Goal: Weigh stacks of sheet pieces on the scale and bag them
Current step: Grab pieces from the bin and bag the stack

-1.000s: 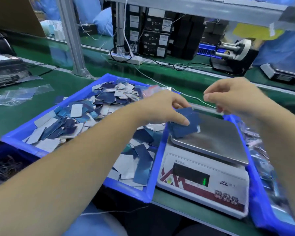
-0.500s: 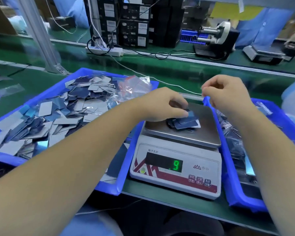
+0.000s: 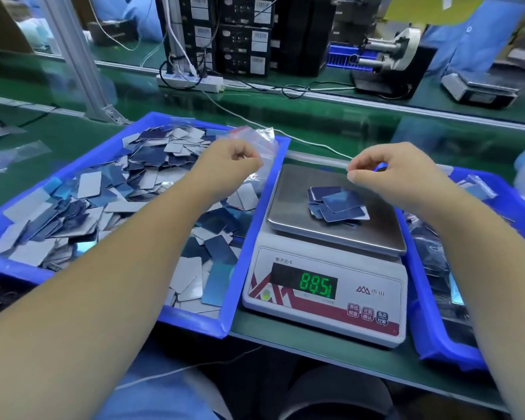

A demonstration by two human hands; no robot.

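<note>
Green bench: the stack [image 3: 337, 204] is seen on the scale [image 3: 325, 286] at five o'clock of the nearer right hand [image 3: 388, 174] — both it and the left hand [image 3: 228, 165] loosely curled, seemingly empty.

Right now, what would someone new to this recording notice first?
Probably the scale in the middle, its green digits lit, with a small stack of blue sheet pieces on its steel pan. Next, the blue tray to its left, heaped with loose blue and grey pieces. Both hands are off the stack: the left hand over the tray by a clear plastic bag, the right hand above the pan's far edge.
</note>
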